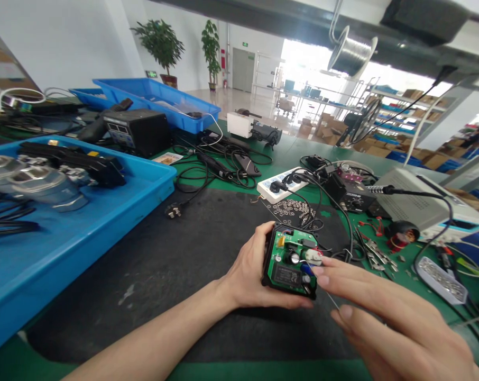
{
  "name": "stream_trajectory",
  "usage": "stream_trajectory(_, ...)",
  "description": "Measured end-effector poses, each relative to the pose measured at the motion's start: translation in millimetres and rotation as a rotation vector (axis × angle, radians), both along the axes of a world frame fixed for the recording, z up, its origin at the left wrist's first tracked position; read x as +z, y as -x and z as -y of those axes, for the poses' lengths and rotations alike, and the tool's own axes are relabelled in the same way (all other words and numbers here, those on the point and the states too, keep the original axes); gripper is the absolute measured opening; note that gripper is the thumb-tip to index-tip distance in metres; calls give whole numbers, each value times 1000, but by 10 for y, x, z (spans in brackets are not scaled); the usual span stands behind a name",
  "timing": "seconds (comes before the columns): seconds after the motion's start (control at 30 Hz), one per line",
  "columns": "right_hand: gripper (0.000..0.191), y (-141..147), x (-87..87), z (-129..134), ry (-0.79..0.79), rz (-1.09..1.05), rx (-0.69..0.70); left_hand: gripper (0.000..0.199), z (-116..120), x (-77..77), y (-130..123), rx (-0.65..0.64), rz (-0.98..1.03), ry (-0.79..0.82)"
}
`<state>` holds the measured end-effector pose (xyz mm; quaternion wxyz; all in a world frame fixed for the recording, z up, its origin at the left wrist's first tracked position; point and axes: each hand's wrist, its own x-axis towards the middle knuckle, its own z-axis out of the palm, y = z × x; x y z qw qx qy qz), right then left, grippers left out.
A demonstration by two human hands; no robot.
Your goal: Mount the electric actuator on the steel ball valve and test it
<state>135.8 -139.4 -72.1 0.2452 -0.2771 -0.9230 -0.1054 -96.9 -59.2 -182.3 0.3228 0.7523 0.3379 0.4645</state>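
My left hand (pixel 245 270) is wrapped around a small black housing, its thumb on the top edge and its fingers underneath. The open side of the housing shows a green circuit board (pixel 281 257) with a black block, a round capacitor, a blue part and a white connector (pixel 313 256). At the board's right edge is my right hand (pixel 390 312), with two fingertips close to the connector and the thumb lower down. A thin silvery wire (pixel 332 300) runs from the board past these fingertips to the thumb. Part of the grip on it is hidden.
A black mat (pixel 144 254) covers the green bench. On the left stands a blue tray (pixel 144 211) with metal housings. Behind the hands lie a white power strip (pixel 281 185) and many small metal nuts (pixel 291 210). A soldering iron (pixel 382 189) and cables are on the right.
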Motion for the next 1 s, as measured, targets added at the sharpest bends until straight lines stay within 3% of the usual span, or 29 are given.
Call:
stream_trajectory(0.2,22,200,200,-79,4,-113,-9,129,-9,-14,-5,2,-10,-4)
stream_trajectory(0.4,24,172,146,-128,117,-189,35,127,-11,-10,-4,-8,-8,-21)
stream_trajectory(0.57,19,280,112,-209,241,-391,-213,131,7,-17,1,-5,-57,-80)
stream_trajectory(0.73,13,322,243,-248,192,-375,-274,129,-4,3,11,4,3,43)
stream_trajectory(0.83,18,254,277,-223,187,-447,-314,129,-8,13,9,-13,10,25)
stream_trajectory(1.0,16,199,284,-171,169,-222,-253,129,-3,5,-3,-8,16,13)
